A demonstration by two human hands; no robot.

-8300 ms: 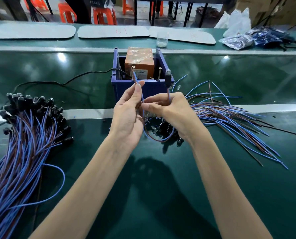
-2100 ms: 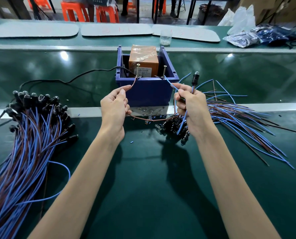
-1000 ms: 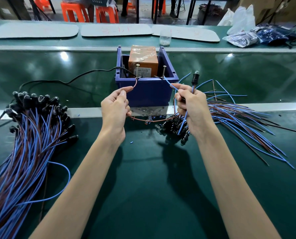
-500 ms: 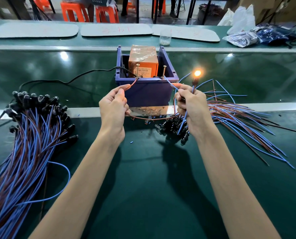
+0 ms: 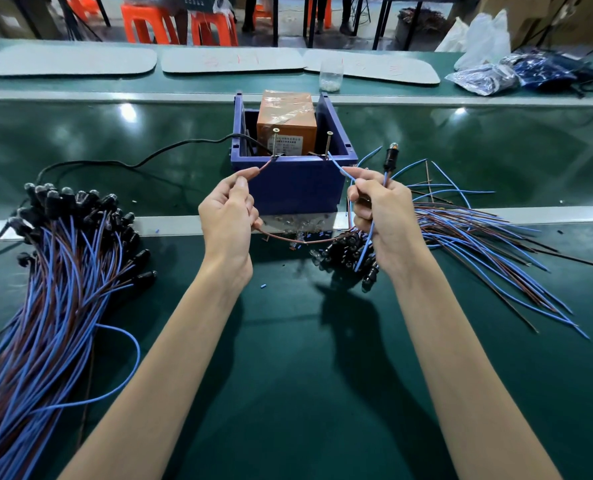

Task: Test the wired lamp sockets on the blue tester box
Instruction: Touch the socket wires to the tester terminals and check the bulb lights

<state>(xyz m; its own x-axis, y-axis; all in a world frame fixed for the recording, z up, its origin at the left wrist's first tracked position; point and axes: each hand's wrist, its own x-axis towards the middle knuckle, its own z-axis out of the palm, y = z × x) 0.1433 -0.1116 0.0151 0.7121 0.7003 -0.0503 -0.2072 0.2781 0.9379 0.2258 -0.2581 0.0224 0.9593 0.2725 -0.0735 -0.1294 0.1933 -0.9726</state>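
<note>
The blue tester box (image 5: 298, 181) stands on the green belt with an orange block (image 5: 285, 124) inside and two upright screws on its front rim. My left hand (image 5: 227, 216) pinches the brown wire (image 5: 265, 165), whose tip reaches the left screw (image 5: 275, 142). My right hand (image 5: 380, 213) pinches the blue wire (image 5: 338, 168) leading to the right screw (image 5: 328, 143), and also holds the black lamp socket (image 5: 390, 159) upright. Its bulb is dark. The brown wire sags between both hands.
A large bundle of wired sockets (image 5: 56, 258) lies at the left. A loose pile of wired sockets (image 5: 461, 237) spreads at the right, behind my right hand. A black power cable (image 5: 142, 162) runs left from the box. A clear jar (image 5: 330, 75) stands behind.
The bulb glowed orange half a second ago and is dark now. Both hands stay at the box's screws, almost unmoved.
</note>
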